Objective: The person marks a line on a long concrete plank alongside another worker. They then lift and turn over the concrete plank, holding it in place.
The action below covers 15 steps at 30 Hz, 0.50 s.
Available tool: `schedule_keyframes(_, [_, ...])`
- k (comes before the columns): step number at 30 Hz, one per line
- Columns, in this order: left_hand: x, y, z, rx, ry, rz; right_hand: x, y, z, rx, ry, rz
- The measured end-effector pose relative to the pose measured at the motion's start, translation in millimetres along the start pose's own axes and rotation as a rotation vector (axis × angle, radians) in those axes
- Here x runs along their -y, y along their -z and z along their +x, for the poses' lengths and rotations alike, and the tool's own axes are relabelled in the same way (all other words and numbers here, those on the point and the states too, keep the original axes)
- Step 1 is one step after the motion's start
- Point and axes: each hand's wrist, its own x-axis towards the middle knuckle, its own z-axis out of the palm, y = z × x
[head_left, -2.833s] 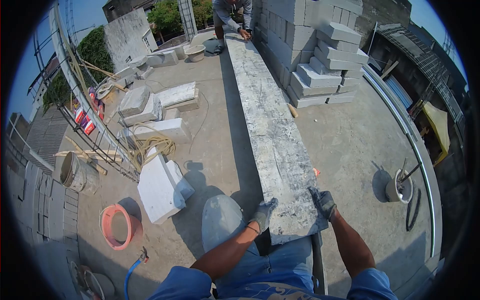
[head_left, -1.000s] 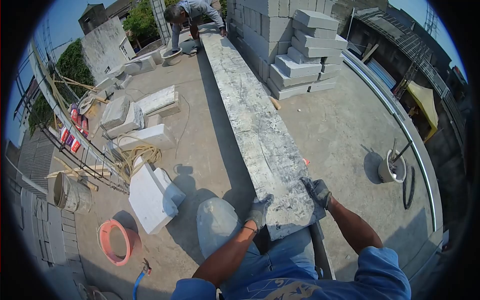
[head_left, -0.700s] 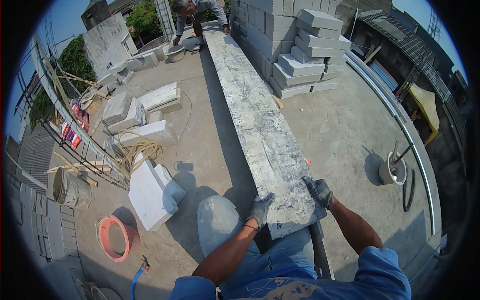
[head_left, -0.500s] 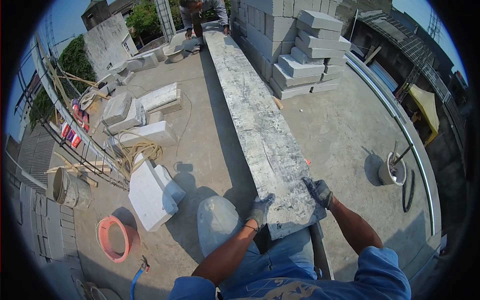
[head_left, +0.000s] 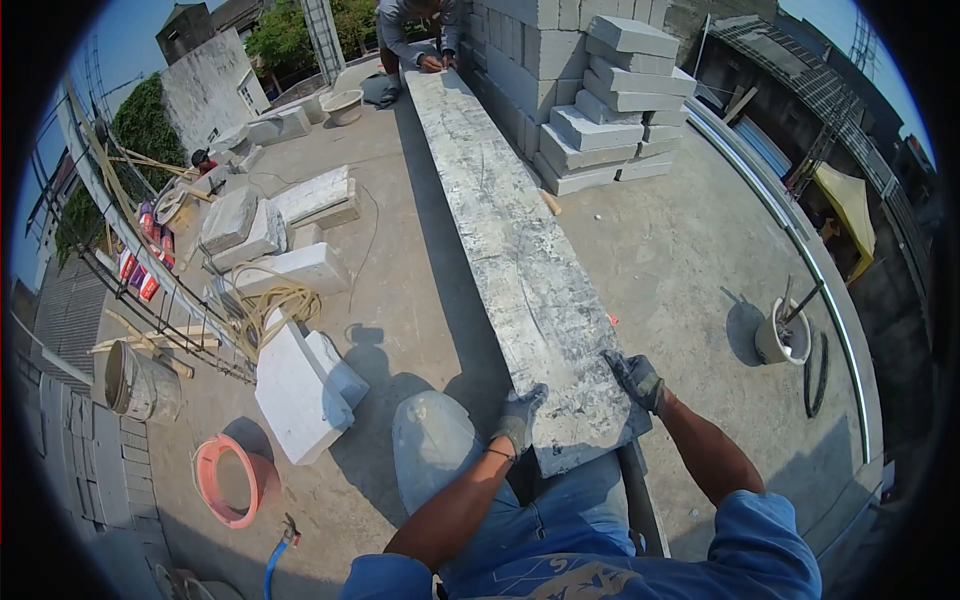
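Observation:
A long, wide plank [head_left: 515, 240], smeared with pale cement or paint, runs away from my lap toward the back. My left hand [head_left: 520, 418], in a grey glove, is closed on its left edge near the close end. On the opposite edge my right hand [head_left: 637, 382], gloved too, grips it with fingers over the top. Both hands sit almost level with each other. My jeans show under the near end, beside a dark support [head_left: 642, 500]. At the far end another person [head_left: 418, 30] bends over the plank, both hands together on it.
Stacked pale blocks [head_left: 600, 120] stand right of the plank's far half. Loose blocks [head_left: 305, 390] and coiled hose [head_left: 285, 303] lie left. A pink bucket [head_left: 262, 480] is near left, a white bucket [head_left: 770, 345] at right. Metal profiles [head_left: 830, 270] line the right edge.
The far person has leaned in and brought both hands together on the plank's end. Another person's head has appeared at the left behind the blocks. My hands keep their places.

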Motion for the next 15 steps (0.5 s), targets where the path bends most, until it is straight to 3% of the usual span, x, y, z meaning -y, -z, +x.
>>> schedule_keyframes(8, [-10.0, -4.3, -8.8, 0.003, -0.014, 0.082, -12.8, -1.9, 6.8, -0.008, 0.087, 0.013])
schedule_keyframes(11, [-1.3, 3.9, 0.1, 0.052, 0.062, 0.016, -6.7, 0.0, 2.7, 0.009, 0.057, 0.002])
schedule_keyframes(13, [7.5, 8.9, 4.8, 0.061, 0.073, -0.202, -0.8, -2.4, -2.1, 0.007, 0.075, 0.05])
schedule_keyframes(15, [1.1, 4.9, 1.7, 0.055, 0.054, -0.099, 0.3, -2.9, -2.9, 0.004, 0.092, 0.098])
